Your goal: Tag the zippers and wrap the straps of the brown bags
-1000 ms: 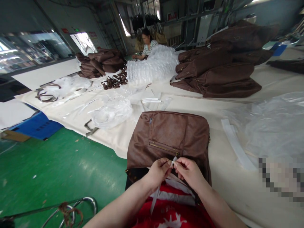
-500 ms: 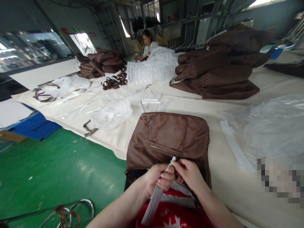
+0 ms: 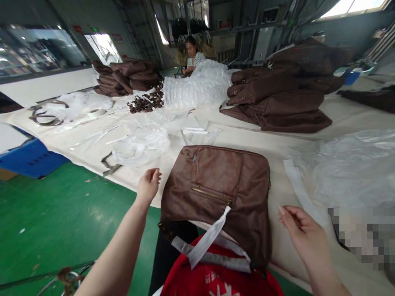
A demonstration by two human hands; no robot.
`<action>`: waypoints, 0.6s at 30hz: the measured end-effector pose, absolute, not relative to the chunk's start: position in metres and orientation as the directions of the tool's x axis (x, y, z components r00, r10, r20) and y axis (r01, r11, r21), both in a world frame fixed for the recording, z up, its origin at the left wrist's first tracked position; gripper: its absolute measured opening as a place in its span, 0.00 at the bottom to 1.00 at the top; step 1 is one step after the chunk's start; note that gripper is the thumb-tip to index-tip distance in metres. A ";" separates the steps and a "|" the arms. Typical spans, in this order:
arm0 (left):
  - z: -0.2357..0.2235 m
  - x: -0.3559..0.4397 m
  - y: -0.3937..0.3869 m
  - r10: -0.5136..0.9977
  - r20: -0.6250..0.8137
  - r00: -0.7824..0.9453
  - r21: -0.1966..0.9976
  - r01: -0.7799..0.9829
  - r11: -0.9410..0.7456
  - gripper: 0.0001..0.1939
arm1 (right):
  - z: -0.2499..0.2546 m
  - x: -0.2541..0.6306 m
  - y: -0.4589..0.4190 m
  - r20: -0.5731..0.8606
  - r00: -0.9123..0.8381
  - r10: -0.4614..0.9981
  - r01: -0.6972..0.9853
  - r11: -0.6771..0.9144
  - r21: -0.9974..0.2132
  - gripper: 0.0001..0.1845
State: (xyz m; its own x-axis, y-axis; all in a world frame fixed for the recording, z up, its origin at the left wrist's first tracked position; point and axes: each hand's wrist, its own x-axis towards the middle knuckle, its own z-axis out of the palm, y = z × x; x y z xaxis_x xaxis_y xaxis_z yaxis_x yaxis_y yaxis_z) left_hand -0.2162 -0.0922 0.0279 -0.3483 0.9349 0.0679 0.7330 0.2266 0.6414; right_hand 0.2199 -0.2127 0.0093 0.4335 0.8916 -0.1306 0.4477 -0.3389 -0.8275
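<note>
A brown leather-look bag (image 3: 216, 170) lies on the table's near edge, its zipped pocket facing up. From the zipper pull (image 3: 229, 202) hangs a white strip (image 3: 211, 236), narrow at the pull and wider towards my lap. The bag's strap (image 3: 224, 262), wrapped in pale material, crosses my red apron. To the left of the bag is my left hand (image 3: 149, 183), fingers loosely curled and holding nothing. My right hand (image 3: 304, 228), thumb apart from the fingers and empty, is right of the bag, close to another white strip (image 3: 300, 185) on the table.
Clear plastic (image 3: 348, 168) lies at the right. A crumpled plastic bag (image 3: 140, 144) and grey strap are left of centre. Further back are brown bag piles (image 3: 277, 98), stacked plastic wrapping (image 3: 196, 84) and small brown pieces (image 3: 146, 100). A co-worker (image 3: 194, 57) sits beyond.
Both hands have let go of the white strip at the zipper pull and spread apart, the left to the left, the right to the right. The strip now hangs free.
</note>
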 end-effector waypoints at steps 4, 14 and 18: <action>0.009 -0.231 -0.062 0.968 -0.012 -0.250 0.544 0.811 0.216 0.18 | -0.009 0.236 -0.211 -0.205 0.419 0.885 0.404 -0.384 -0.830 0.28; -0.006 -0.225 -0.049 0.980 -0.034 -0.196 0.276 0.940 0.198 0.12 | -0.005 0.205 -0.181 -0.342 0.202 0.918 0.397 -0.396 -0.828 0.29; -0.006 -0.227 -0.052 0.982 -0.048 -0.181 0.258 0.948 0.187 0.12 | 0.005 0.192 -0.169 -0.406 0.041 0.913 0.289 -0.399 -0.870 0.27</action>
State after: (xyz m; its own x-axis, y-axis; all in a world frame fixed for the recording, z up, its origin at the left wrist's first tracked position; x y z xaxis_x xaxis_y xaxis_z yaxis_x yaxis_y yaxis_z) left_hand -0.2272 -0.0516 -0.0062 -0.1810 0.9823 -0.0483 0.9478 0.1873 0.2581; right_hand 0.1916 -0.1687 0.0045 0.0412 0.9132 -0.4055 0.2891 -0.3994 -0.8700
